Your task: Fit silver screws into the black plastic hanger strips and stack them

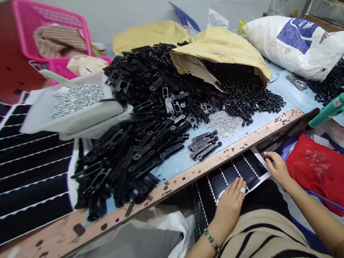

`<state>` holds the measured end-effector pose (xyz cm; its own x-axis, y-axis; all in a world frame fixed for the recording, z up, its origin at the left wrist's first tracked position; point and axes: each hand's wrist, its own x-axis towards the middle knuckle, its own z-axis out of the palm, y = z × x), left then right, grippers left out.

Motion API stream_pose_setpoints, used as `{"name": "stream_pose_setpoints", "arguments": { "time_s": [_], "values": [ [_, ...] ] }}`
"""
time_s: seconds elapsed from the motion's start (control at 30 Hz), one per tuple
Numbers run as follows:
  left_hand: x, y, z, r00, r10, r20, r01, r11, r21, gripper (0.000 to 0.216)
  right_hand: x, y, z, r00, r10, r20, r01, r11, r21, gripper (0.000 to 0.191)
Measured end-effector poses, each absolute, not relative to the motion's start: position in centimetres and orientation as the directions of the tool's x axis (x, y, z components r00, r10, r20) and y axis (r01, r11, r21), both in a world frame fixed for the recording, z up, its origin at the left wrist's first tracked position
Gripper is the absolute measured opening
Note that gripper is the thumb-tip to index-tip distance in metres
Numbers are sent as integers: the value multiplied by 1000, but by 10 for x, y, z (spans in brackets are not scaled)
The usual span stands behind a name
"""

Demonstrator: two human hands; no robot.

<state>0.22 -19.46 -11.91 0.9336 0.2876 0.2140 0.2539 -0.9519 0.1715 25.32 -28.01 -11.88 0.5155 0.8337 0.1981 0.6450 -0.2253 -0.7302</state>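
i'm watching the left hand pressing flat, fingers extended, on the strip sheet; its long axis is running up-right to the right hand, possibly pinching that corner.

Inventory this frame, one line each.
parts heap: one, black, centre-left
paper sack: one, tan, back centre, spilling parts
second sack: one, tan, behind heap
loose screws: one pile, silver, before paper sack
link row: one, black, near front edge
tray: one, white, left, holds silver screws
pink basket: at least one, back left
white sack: one, blue print, back right
strip sheets: several, black-on-white, far left
red bag: one, right of lap
table: one, blue top, worn edge
lap sheet: one, black strips, on lap
left hand: flat on lap sheet
right hand: at lap sheet's corner
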Motion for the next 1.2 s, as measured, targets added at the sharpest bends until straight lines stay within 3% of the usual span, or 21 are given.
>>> {"name": "stream_pose_setpoints", "arguments": {
  "time_s": [0.2,0.4,0.53,0.7,0.93,1.2],
  "values": [
    [41,-204,-126,942,336,8,327,-919,220,47,218,-267,-164,519,836,-178,519,-473,-712,54],
    [45,-203,-124,937,343,-63,346,-892,289,42,216,-252,-181,550,795,-256,444,-538,-716,48],
    [51,-196,-111,924,377,-70,373,-839,396,41,225,-256,-172,551,792,-263,450,-547,-705,45],
    [78,-164,-102,891,450,61,367,-793,487,50,219,-253,-156,524,807,-272,564,-568,-600,40],
    [94,-147,-118,870,491,-39,441,-741,507,50,221,-230,-157,549,810,-206,699,-580,-418,36],
    [86,-143,-108,861,509,-12,399,-661,636,39,285,-249,-144,617,787,-10,719,-569,-399,58]
  ]
}}
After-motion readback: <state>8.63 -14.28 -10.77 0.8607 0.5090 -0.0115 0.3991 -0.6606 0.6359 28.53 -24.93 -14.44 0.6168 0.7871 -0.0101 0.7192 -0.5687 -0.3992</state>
